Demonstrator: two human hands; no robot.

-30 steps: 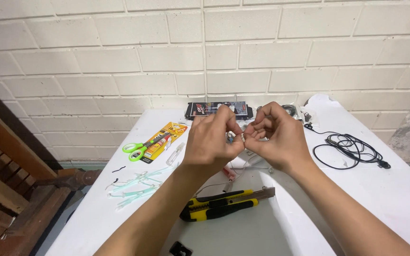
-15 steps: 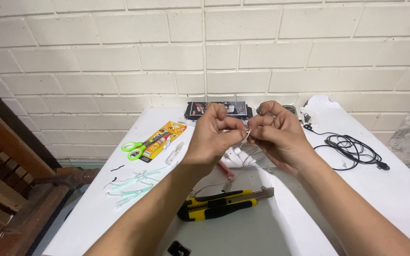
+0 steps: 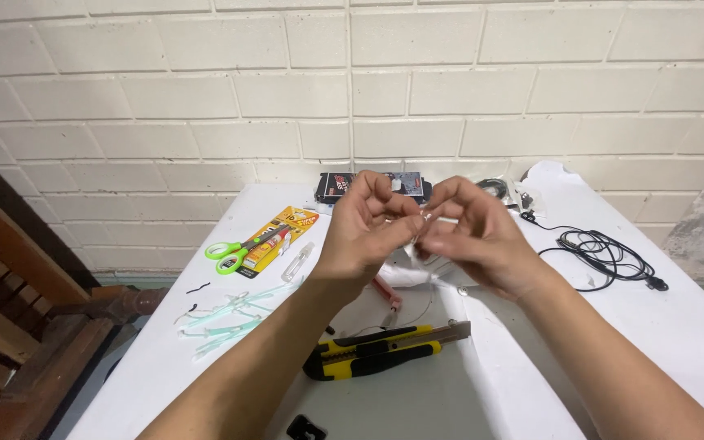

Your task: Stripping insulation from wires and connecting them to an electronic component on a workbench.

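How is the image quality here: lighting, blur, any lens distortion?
Head view: even, soft light, only faint shadows on the white table; brick wall lines bow slightly, a wide-lens effect; the left hand and right hand look slightly soft, and the small pale item pinched between them is too small to identify.

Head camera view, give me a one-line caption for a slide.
Left hand and right hand pinch a thin white cable above a white table, beside a yellow-and-black utility knife.

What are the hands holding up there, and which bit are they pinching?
Both hands, left hand and right hand, pinch a thin white wire between their fingertips, close together near its end. Its exact kind cannot be told.
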